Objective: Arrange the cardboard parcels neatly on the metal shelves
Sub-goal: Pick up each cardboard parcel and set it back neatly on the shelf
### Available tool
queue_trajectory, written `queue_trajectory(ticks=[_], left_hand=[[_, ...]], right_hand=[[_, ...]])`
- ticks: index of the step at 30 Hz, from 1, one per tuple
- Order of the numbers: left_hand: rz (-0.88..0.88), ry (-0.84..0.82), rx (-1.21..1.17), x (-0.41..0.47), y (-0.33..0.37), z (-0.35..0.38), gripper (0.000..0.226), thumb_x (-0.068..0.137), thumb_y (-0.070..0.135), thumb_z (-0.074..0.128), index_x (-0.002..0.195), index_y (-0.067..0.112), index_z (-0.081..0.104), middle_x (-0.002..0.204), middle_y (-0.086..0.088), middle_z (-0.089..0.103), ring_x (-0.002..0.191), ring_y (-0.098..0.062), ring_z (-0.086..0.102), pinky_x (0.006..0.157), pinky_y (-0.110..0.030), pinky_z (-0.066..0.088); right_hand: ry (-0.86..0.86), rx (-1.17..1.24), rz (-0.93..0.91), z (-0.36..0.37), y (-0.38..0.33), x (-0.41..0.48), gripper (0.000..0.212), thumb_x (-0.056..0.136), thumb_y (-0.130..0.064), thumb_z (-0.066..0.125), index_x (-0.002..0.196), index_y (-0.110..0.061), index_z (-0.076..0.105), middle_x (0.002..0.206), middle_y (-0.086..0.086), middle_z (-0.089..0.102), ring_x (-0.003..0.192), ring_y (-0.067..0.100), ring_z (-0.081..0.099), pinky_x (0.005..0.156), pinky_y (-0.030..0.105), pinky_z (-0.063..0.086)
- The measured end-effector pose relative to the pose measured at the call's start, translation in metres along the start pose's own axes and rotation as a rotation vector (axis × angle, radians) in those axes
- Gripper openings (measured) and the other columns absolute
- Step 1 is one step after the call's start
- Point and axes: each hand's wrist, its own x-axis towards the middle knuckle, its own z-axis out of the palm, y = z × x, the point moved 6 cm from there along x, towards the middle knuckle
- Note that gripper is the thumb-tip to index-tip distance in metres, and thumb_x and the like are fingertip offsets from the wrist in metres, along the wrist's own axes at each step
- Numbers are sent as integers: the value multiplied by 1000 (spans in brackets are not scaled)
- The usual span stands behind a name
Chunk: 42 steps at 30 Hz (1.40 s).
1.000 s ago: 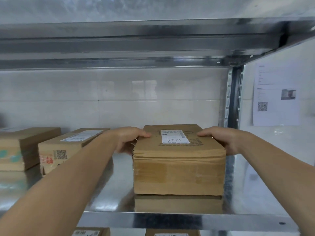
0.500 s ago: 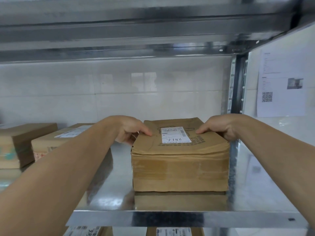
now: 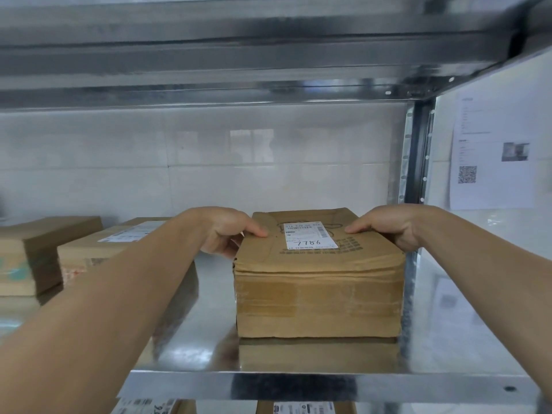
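Observation:
A brown cardboard parcel (image 3: 316, 297) with a white label marked 7786 stands on the metal shelf (image 3: 322, 386), close to the right upright. My left hand (image 3: 230, 231) grips its left top edge, thumb on top and fingers down the side. My right hand (image 3: 388, 227) grips the right top edge the same way. Two more cardboard parcels (image 3: 89, 249) (image 3: 27, 255) sit further left on the same shelf, partly hidden by my left forearm.
A shelf board (image 3: 268, 55) runs close overhead. The right upright post (image 3: 415, 156) stands just beside the parcel. White tiled wall behind. A printed sheet with a QR code (image 3: 493, 150) hangs on the right wall. Labelled parcels (image 3: 304, 409) show on the shelf below.
The parcel with both hands on it sits slightly nearer the right upright; the view has shifted a little left and up. Both grips are unchanged.

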Motion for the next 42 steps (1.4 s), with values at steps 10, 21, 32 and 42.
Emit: queue_trajectory(ticks=[10,21,32,42], left_hand=[[181,100,-6,-26,19,-10,12,99,20,63,105,10,67,104,-9,69,87,-23,67,68,-33,56],[334,114,-155,-63,32,-16,15,102,27,55,104,18,68,106,-3,68,99,-29,66,97,-53,55],[289,95,-310,-80,36,-26,70,93,73,46,123,11,62,128,-17,62,103,-43,70,75,-53,61],[183,57,-328,-77,35,-28,89,90,83,34,133,9,58,130,-22,62,99,-52,70,89,-65,55]], right_hand=[[86,54,-265,2,-24,-24,25,101,-17,63,121,-3,66,107,14,78,97,25,74,88,39,59],[215,274,-469,-4,-40,-56,48,101,-55,53,136,-22,52,115,14,63,92,33,71,72,46,62],[268,366,-447,-6,-42,-77,65,95,-80,26,133,-36,54,118,18,64,105,37,66,88,57,57],[218,318,-383,-15,-37,-85,83,88,-88,27,129,-24,60,118,22,67,102,40,69,78,63,59]])
